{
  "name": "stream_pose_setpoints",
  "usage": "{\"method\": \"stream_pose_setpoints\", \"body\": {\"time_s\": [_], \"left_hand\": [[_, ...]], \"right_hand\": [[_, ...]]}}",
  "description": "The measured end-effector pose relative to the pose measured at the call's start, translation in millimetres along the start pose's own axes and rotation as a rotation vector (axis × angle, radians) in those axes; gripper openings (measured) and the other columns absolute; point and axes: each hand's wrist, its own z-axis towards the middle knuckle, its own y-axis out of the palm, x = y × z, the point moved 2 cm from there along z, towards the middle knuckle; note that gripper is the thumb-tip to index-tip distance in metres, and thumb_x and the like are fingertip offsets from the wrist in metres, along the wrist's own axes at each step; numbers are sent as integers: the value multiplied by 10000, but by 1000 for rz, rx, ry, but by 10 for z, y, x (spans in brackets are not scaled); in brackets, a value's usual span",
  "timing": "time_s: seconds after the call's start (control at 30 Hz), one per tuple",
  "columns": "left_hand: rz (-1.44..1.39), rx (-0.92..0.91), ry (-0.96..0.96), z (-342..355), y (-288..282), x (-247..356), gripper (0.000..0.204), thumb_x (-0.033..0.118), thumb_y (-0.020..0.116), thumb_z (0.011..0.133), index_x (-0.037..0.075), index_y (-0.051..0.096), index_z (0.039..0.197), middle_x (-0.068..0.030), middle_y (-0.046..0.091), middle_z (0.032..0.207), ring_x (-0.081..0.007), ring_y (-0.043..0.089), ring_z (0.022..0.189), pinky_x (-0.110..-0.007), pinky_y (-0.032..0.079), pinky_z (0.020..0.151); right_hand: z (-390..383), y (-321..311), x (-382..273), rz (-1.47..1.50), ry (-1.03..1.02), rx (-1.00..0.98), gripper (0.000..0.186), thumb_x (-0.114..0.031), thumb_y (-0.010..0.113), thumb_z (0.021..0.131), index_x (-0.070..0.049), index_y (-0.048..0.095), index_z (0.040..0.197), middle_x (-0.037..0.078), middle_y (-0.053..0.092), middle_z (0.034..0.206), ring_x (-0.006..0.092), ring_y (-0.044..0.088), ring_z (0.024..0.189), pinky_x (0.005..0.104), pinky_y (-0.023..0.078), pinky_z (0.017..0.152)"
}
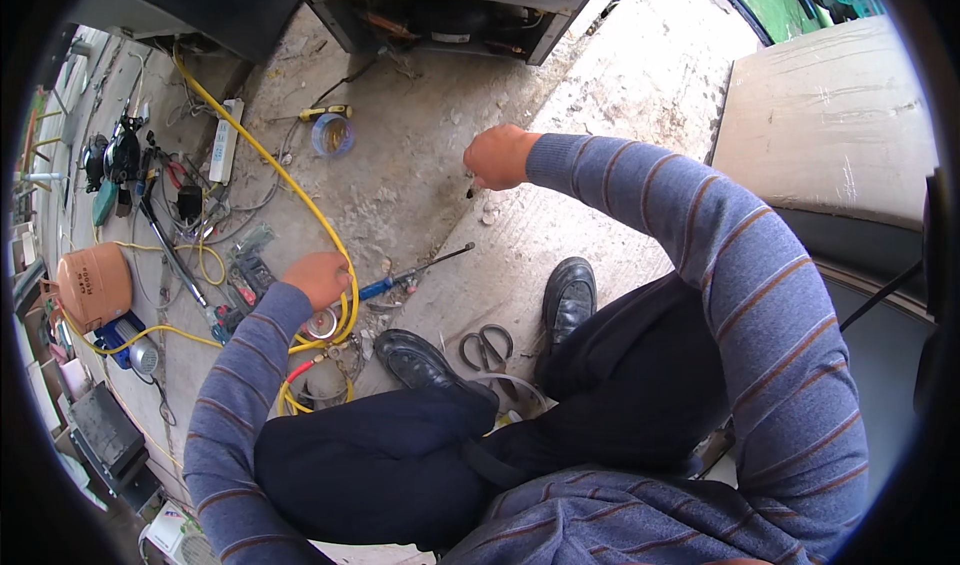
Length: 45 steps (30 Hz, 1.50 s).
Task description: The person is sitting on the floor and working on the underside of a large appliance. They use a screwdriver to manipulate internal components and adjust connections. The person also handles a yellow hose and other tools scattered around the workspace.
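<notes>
My right hand (498, 157) is closed in a fist above the concrete, with the tip of something small and dark showing below the fingers. What it holds is too small to name. Lower left, my left hand (318, 277) has its fingers curled down beside a yellow hose (300, 196), and what they grip is hidden. Just below that hand lies a round gauge (320, 325), with coils of the hose around it. A tool with a blue handle (375, 289) and a long dark shaft lies to the hand's right.
Black-handled scissors (487, 348) lie between my shoes. Ahead stands a metal appliance (440, 30) with its lower compartment exposed. A tape roll (332, 135), a yellow-handled screwdriver (325, 112) and a white power strip (226, 143) lie on the floor. An orange-brown tank (93, 285) stands left.
</notes>
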Motion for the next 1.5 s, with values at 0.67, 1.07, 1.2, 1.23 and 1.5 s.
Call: {"method": "stream_pose_setpoints", "body": {"time_s": [0.67, 1.07, 1.2, 1.23, 1.5], "left_hand": [[11, 58, 48, 7, 80, -35, 317, 274, 647, 893, 49, 710, 1109, -198, 716, 1026, -403, 679, 964, -492, 536, 851], [35, -45, 2, 19, 65, -46, 363, 327, 620, 935, 73, 690, 1184, -162, 695, 1187, -382, 659, 1094, -487, 524, 931], [3, 47, 58, 1, 114, -104, 317, 264, 634, 893, 55, 708, 1119, -195, 709, 1078, -402, 667, 1006, -486, 529, 877], [0, 45, 56, 5, 112, -103, 318, 265, 634, 893, 56, 707, 1121, -196, 708, 1081, -403, 666, 1008, -486, 528, 878], [-8, 38, 33, 21, 118, -80, 322, 270, 633, 892, 51, 702, 1119, -197, 707, 1088, -408, 663, 1020, -487, 528, 886]], "right_hand": [[9, -12, -23, 23, 38, -40, 292, -268, 676, 897, -44, 740, 1073, 176, 737, 1100, 361, 706, 1050, 471, 568, 863], [21, 29, 4, 24, 15, -29, 309, -296, 675, 907, -51, 742, 1084, 174, 736, 1123, 359, 703, 1066, 466, 564, 881], [26, 32, 0, 17, 13, -23, 313, -301, 678, 909, -52, 742, 1087, 174, 734, 1132, 360, 701, 1071, 464, 565, 884], [27, 31, -1, 15, 15, -22, 313, -302, 677, 911, -52, 741, 1089, 174, 733, 1133, 360, 701, 1072, 464, 565, 885], [13, -7, -5, -6, 13, -43, 324, -299, 670, 918, -41, 726, 1107, 166, 734, 1120, 357, 704, 1060, 471, 568, 873]]}}
